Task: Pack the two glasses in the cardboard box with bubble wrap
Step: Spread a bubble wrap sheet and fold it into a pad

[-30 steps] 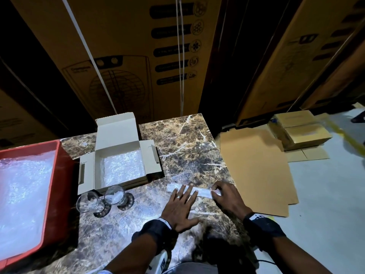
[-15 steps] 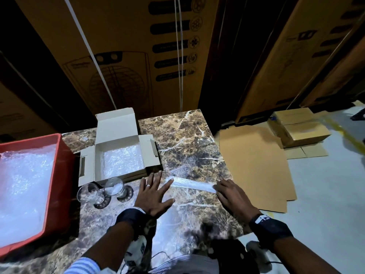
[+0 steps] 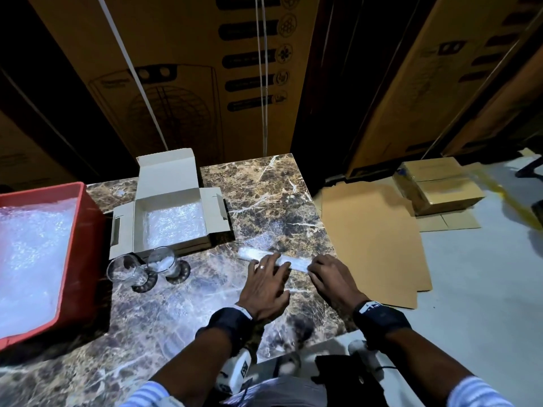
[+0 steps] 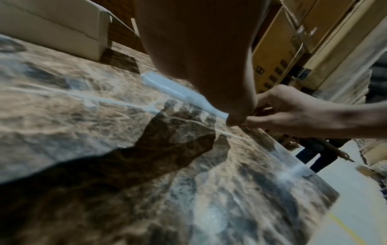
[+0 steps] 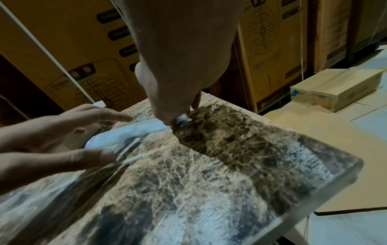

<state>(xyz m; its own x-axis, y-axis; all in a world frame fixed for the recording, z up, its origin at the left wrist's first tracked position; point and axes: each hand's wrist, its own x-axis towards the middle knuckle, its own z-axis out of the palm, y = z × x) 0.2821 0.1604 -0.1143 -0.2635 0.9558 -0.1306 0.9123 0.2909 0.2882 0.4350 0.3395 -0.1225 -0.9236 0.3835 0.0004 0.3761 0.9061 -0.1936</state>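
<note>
Glasses (image 3: pixel 147 268) wait unwrapped left of our hands, beside the lined cardboard box (image 3: pixel 173 221). Our left hand (image 3: pixel 264 286) presses flat and our right hand (image 3: pixel 332 277) pinches the bubble wrap roll (image 3: pixel 258 255) on the desk (image 3: pixel 264 195).

- I count two glasses: one (image 3: pixel 125 270) on the left, one (image 3: pixel 164 261) beside it.
- One open cardboard box (image 3: pixel 173 201).
- One rolled strip of bubble wrap (image 3: pixel 266 255) under my fingers.
- One red crate (image 3: pixel 85 230).
- One marble table (image 3: pixel 264 201).
- My two hands: left hand (image 3: pixel 264 286), right hand (image 3: pixel 332 277).
- Two small sealed cartons (image 3: pixel 437 186) stacked on the floor.
</note>
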